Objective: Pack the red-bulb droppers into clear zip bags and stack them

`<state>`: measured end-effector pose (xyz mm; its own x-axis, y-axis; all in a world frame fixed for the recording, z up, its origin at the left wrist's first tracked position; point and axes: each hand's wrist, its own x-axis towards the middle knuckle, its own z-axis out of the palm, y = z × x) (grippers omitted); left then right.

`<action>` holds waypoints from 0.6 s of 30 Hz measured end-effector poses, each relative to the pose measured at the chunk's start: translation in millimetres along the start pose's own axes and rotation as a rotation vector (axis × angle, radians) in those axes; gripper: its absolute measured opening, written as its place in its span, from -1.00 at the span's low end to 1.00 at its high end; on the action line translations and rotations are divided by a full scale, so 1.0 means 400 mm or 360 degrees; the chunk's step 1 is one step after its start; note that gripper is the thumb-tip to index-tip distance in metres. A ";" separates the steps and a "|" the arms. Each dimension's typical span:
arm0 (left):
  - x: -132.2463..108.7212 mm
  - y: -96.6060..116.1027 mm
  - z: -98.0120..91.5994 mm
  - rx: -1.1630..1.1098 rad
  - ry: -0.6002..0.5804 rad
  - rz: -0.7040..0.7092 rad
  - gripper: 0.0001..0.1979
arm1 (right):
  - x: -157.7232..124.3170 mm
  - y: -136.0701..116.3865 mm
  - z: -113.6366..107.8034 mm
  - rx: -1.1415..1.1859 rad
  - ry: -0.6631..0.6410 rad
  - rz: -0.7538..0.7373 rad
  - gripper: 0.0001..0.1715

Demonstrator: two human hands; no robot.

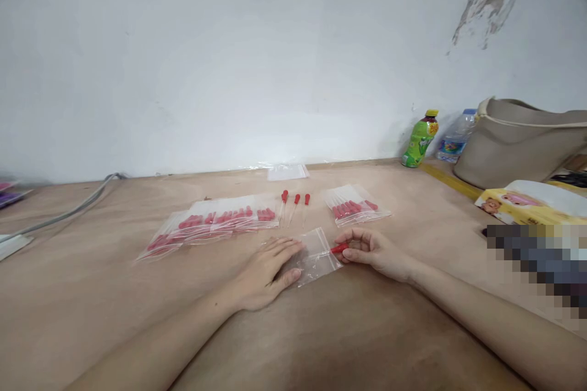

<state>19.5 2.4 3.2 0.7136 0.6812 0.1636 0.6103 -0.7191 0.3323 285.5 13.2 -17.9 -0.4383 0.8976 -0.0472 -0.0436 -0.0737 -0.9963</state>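
My left hand [268, 269] lies flat, fingers stretched out, pressing on a small clear plastic bag [316, 253] on the wooden table [321, 330]. My right hand [373, 252] pinches a red-capped dropper [340, 248] at the bag's right edge. Three loose red-capped droppers [295, 201] lie just beyond the bag. A row of filled bags of red droppers [215, 223] stretches to the left, and one more filled bag [355, 208] lies to the right.
Empty clear bags [287, 171] lie by the wall. A green bottle [420, 139], a water bottle [455, 137], a beige handbag [518, 140] and a yellow packet [532, 204] stand at the right. A grey cable [68, 211] runs at the left.
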 end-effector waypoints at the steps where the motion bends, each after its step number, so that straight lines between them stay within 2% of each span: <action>1: 0.001 0.001 -0.001 0.0007 -0.0014 0.0005 -0.56 | 0.001 -0.002 0.001 -0.0024 -0.0025 -0.0013 -0.57; 5: 0.005 0.005 -0.001 0.0032 -0.0039 0.0014 -0.52 | 0.010 -0.008 0.016 -0.0170 -0.0089 -0.0042 -0.63; 11: 0.013 0.003 0.005 0.0025 -0.0003 0.0042 -0.50 | 0.020 -0.005 0.049 -0.0188 -0.0369 -0.0049 -0.63; 18: 0.006 -0.009 -0.002 -0.0138 0.0120 0.0153 -0.64 | 0.022 -0.013 0.012 -0.0241 -0.0279 -0.0018 -0.62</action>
<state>18.9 6.8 3.3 0.7375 0.6206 0.2666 0.5061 -0.7691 0.3904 277.4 19.4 -12.9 -0.5884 0.8078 -0.0358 0.0797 0.0139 -0.9967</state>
